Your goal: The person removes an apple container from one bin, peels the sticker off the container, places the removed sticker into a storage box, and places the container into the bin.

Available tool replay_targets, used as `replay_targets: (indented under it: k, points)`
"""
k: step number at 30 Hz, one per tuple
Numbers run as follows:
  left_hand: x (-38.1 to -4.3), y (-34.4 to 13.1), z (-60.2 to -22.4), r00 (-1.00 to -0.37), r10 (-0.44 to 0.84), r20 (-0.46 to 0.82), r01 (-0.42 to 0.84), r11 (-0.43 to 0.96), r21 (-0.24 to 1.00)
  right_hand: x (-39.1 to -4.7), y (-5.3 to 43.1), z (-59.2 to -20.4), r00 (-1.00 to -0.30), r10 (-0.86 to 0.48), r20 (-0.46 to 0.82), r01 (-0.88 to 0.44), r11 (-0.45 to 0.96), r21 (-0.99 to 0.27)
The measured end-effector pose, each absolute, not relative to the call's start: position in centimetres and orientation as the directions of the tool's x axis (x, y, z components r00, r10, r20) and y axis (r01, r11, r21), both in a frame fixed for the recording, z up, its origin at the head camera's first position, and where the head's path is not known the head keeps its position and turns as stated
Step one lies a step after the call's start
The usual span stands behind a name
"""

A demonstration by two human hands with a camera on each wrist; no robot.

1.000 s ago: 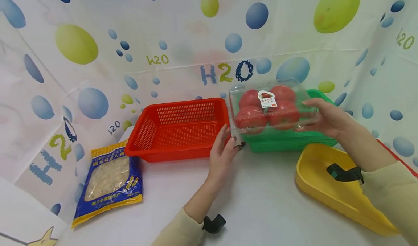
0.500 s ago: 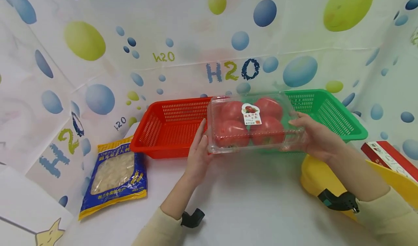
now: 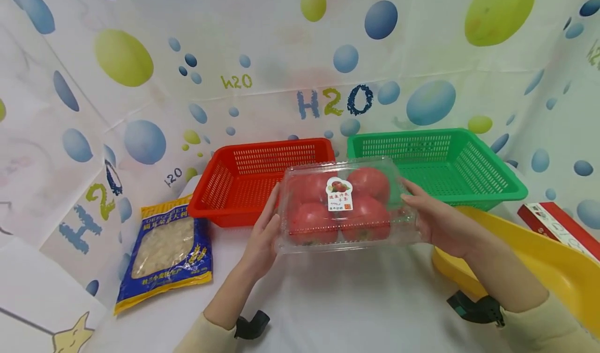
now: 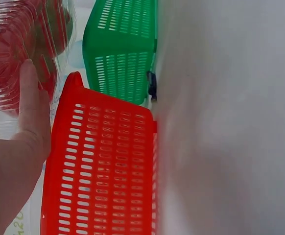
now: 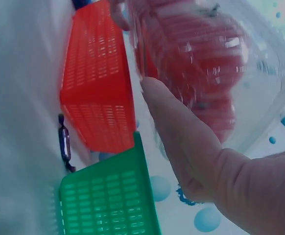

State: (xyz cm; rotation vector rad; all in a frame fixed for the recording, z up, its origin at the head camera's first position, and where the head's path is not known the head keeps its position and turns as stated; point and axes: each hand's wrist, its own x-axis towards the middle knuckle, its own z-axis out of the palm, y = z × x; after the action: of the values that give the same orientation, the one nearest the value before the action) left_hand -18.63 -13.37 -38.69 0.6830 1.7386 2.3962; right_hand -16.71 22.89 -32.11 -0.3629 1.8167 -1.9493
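A clear plastic box of red fruit hangs above the table, tilted so its labelled lid faces the head camera. My right hand grips its right end, thumb on the lid side and fingers underneath, partly hidden by the box. At the left end, my left hand touches the side of the box with its fingers stretched out. In the left wrist view one straight finger lies against the plastic. Behind the box stand a red basket and a green basket, side by side.
A blue and yellow bag of pasta lies left. A yellow tray is at the right, beside a red and white box. A small dark object lies near the gap between the baskets. A patterned curtain hangs behind.
The fruit box has come left and nearer, from over the green basket to in front of both baskets. My right hand has carried it along; my left hand has moved left and touches its end.
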Motion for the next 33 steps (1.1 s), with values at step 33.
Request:
replay_targets:
  k: [33]
  points:
    - [-16.1, -16.2, -40.6, -0.824, 0.557, 0.102, 0.083, -0.059, 0.995, -14.0, 24.2, -36.2, -0.848, -0.467, -0.252, 0.157, 0.233, -0.96]
